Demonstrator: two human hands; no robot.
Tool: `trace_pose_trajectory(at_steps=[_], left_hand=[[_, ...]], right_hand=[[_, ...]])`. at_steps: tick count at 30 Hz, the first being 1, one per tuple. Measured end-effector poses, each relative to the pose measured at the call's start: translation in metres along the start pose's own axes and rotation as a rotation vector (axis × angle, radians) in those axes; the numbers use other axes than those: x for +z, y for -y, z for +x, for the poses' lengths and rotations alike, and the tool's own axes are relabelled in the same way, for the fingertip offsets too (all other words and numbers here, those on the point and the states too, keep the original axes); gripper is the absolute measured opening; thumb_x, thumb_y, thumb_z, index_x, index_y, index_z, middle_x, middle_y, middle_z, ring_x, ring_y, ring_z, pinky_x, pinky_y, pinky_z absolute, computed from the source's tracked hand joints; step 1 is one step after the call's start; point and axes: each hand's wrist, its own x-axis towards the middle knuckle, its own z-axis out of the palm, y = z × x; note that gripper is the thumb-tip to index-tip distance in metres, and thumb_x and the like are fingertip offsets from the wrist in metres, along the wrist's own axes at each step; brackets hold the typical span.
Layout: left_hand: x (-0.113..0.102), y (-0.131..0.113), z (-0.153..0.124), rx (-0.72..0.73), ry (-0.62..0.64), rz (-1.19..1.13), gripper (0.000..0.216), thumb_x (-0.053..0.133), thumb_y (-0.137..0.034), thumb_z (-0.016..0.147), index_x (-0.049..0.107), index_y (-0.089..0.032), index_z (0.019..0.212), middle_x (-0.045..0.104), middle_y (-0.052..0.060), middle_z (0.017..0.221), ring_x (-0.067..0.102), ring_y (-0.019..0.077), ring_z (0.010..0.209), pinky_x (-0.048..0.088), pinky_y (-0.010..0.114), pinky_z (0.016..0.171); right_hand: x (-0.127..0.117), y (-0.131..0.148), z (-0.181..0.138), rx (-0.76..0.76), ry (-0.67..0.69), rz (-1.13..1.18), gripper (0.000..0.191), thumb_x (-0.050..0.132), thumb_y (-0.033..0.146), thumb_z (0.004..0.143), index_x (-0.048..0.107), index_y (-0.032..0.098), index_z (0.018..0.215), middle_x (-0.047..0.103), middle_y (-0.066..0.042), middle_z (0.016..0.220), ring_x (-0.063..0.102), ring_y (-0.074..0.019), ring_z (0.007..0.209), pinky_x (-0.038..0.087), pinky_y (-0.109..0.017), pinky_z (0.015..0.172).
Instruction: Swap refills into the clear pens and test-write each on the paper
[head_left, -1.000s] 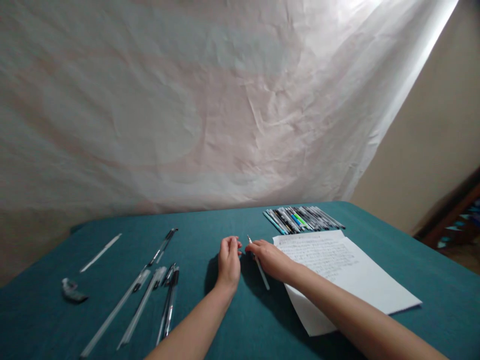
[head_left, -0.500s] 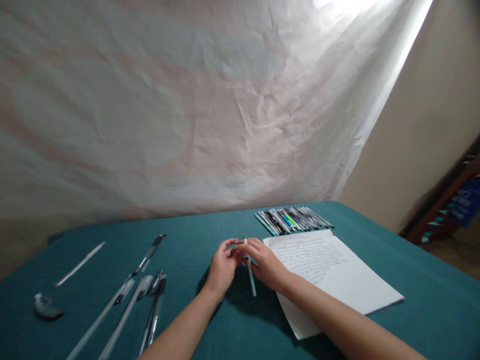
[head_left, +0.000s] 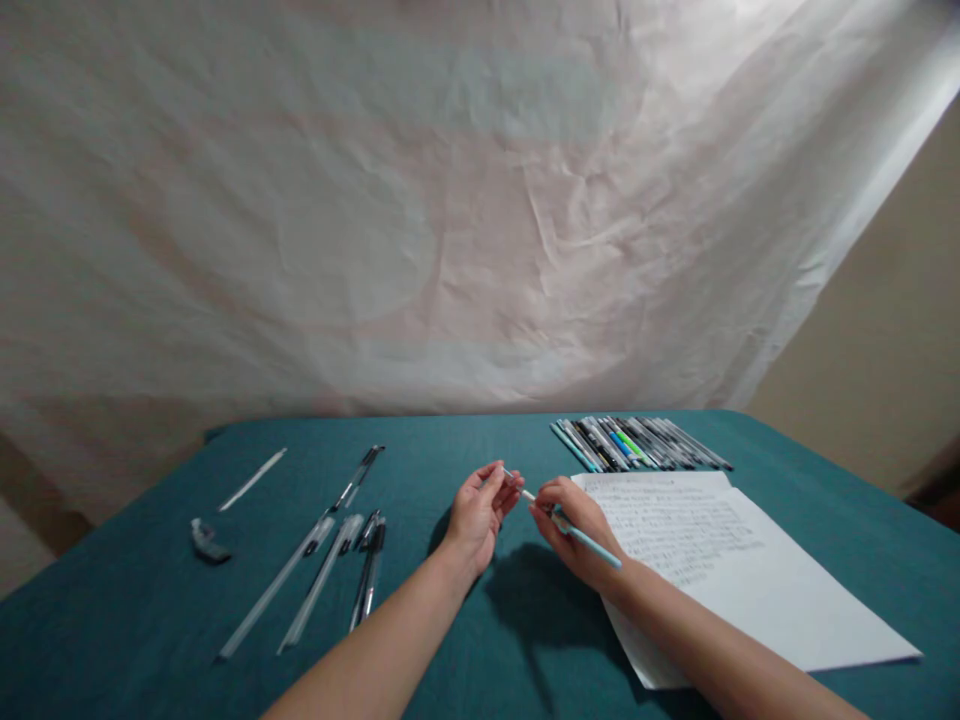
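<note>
My right hand is closed around a slim light-blue pen, its tip pointing left toward my left hand. My left hand is raised a little above the teal table, palm turned right, fingertips pinched at the pen's tip on something small I cannot make out. Both hands hover left of a written sheet of white paper.
A row of several pens lies beyond the paper. To the left lie several clear and black pens, a thin white refill and a small grey piece. A creased white cloth hangs behind the table.
The pen has swung from lying lengthwise toward me to pointing left. My left hand has lifted and turned palm-in, with its fingertips at the pen's tip. The camera has shifted.
</note>
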Motion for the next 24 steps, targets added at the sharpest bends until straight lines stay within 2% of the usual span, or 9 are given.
trace_pose_trajectory(at_steps=[6,13,24], left_hand=[[0.000,0.002,-0.003,-0.003,0.010,0.033,0.023,0.065,-0.024,0.074,0.053,-0.015,0.091,0.067,0.006,0.080,0.064,0.0123,0.072,0.049,0.023,0.068],[0.002,0.007,-0.007,-0.024,0.085,0.047,0.026,0.065,-0.024,0.074,0.050,-0.015,0.094,0.067,0.007,0.080,0.064,0.0125,0.070,0.049,0.021,0.064],[0.007,0.006,-0.013,-0.027,0.063,0.020,0.026,0.064,-0.025,0.074,0.050,-0.016,0.094,0.067,0.006,0.079,0.063,0.0110,0.069,0.048,0.019,0.062]], right_hand=[[0.000,0.002,0.003,0.004,-0.002,-0.027,0.002,0.046,0.019,0.083,0.047,0.021,0.084,0.054,-0.002,0.076,0.052,-0.0132,0.068,0.044,-0.026,0.064],[0.003,-0.005,-0.001,-0.014,0.003,-0.042,0.006,0.049,0.018,0.083,0.051,0.021,0.087,0.056,-0.003,0.077,0.055,-0.0137,0.070,0.045,-0.026,0.064],[-0.002,0.005,0.002,-0.110,0.049,-0.072,0.015,0.048,0.012,0.083,0.054,0.020,0.094,0.058,-0.008,0.086,0.056,-0.0155,0.077,0.047,-0.028,0.068]])
